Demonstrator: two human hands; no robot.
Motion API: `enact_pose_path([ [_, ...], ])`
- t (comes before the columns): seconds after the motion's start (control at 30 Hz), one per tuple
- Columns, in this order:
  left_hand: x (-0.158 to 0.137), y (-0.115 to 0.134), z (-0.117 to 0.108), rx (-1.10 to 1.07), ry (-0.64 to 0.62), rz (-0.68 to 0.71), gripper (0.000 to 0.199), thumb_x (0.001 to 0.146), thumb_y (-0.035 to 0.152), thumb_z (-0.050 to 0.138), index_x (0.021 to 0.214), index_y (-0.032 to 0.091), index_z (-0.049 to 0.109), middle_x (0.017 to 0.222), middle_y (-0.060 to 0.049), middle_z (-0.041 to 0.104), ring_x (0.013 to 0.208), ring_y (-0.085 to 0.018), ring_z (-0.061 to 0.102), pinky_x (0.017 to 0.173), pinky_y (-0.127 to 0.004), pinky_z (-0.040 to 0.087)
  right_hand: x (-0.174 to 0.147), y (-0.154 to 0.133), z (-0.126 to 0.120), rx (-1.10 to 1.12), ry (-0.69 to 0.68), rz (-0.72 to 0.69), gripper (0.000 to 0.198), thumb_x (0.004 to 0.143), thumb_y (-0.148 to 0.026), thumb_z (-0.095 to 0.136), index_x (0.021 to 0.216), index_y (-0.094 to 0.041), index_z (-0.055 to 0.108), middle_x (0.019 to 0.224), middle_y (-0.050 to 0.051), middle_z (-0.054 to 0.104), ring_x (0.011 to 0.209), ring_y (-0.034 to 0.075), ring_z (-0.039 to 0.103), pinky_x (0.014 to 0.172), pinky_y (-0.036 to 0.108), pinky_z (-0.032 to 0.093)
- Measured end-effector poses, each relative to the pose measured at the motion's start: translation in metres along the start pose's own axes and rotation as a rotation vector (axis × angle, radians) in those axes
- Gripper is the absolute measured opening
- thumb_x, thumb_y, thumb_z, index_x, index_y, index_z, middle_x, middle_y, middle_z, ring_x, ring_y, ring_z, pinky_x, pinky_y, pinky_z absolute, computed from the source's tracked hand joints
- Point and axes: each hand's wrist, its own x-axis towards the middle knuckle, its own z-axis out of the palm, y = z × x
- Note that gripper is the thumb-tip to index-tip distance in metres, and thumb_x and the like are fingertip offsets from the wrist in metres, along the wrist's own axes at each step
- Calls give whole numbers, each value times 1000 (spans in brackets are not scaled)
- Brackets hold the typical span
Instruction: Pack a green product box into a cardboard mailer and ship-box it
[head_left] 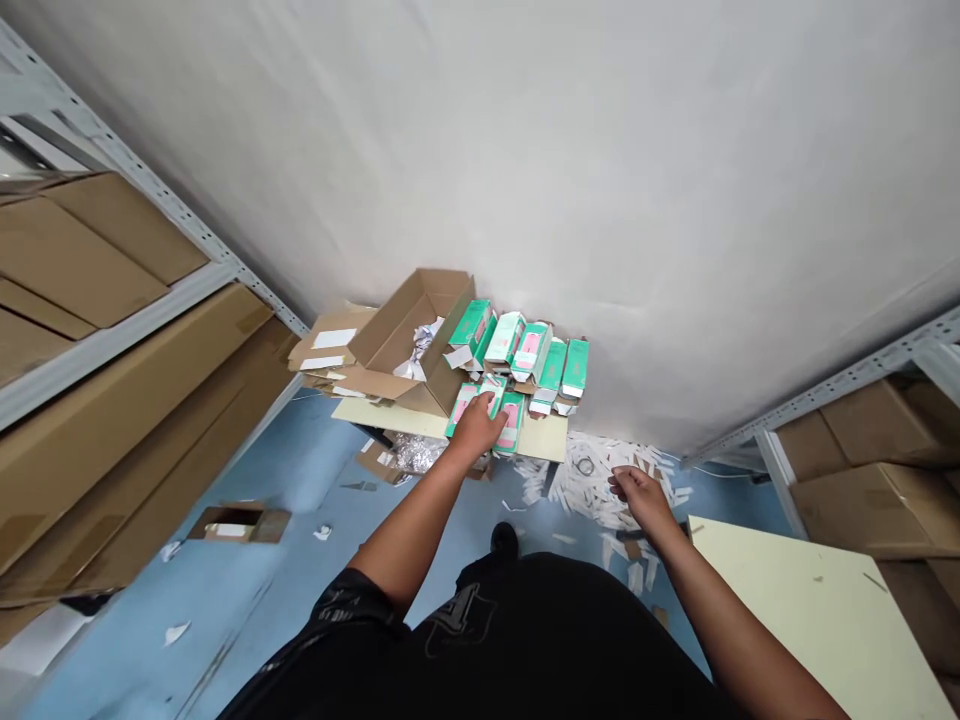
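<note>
My left hand (480, 428) reaches over a low cream table (546, 438), its fingers closed on a small green-and-white carton (493, 388). Two cartons with pink panels lie flat on either side, a left one (463, 402) and a right one (511, 422). Behind them stands a row of several green-and-white cartons, some with flaps open, such as the green carton (576, 366) at the right end. Off to the right, my right hand (639, 492) hangs above the floor with its fingers curled in; whatever its fingertips hold, if anything, is hidden.
An open brown box (388, 345) with crumpled paper (420, 350) stands on the table beside flattened cardboard (330, 340). Paper scraps (592, 480) cover the floor on the right. Shelves with large brown boxes flank both sides; a cream tabletop (810, 600) is near my right arm.
</note>
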Motion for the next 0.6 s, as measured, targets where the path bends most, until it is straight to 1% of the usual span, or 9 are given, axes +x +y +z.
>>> enact_pose_path([
  [0.13,77,-17,-26,167,105,106,60,89,34,65,146,17,53,147,-21,54,142,-38,45,120,-48,34,27,-19,47,-64,-14,-2,43,76,-62,65,91,-22,74,84,6,76,81,28,74,75,38,55],
  [0.2,118,-21,-37,243,142,116,65,90,33,65,150,15,48,154,-24,48,146,-42,38,122,-53,28,34,-25,64,-57,-10,2,44,77,-62,65,94,-22,74,86,6,77,83,28,74,76,38,55],
  [0.27,157,-23,-44,307,138,86,71,89,33,64,154,10,43,159,-28,40,147,-46,34,120,-59,26,37,-29,75,-54,-13,15,45,78,-62,64,93,-22,74,87,6,77,84,28,74,76,38,54],
  [0.33,190,-23,-45,368,105,9,78,89,34,64,156,5,38,161,-33,34,147,-50,32,118,-61,27,40,-32,80,-77,-24,26,44,78,-62,63,91,-21,73,87,6,77,84,28,74,76,38,54],
  [0.37,204,-22,-44,405,80,-47,80,88,35,64,156,3,37,161,-35,33,146,-50,33,116,-61,29,41,-33,81,-93,-28,33,44,78,-62,63,90,-21,73,87,7,77,84,28,74,76,37,53],
  [0.47,233,-22,-35,541,-9,-210,83,88,35,62,157,-1,34,155,-37,40,142,-49,38,111,-59,34,49,-35,79,-116,-24,56,45,78,-62,61,90,-20,72,88,7,77,83,28,74,75,36,52],
  [0.53,243,-23,-29,625,-42,-263,81,88,36,60,156,0,35,152,-36,44,139,-47,40,108,-57,36,56,-35,75,-119,-25,69,44,77,-61,61,89,-21,72,88,8,77,83,27,74,75,36,51],
  [0.6,248,-25,-25,673,-44,-292,78,88,38,59,154,2,39,150,-34,46,138,-45,41,108,-54,36,64,-34,71,-110,-42,70,43,77,-60,60,89,-21,72,89,7,77,83,27,73,74,35,52],
])
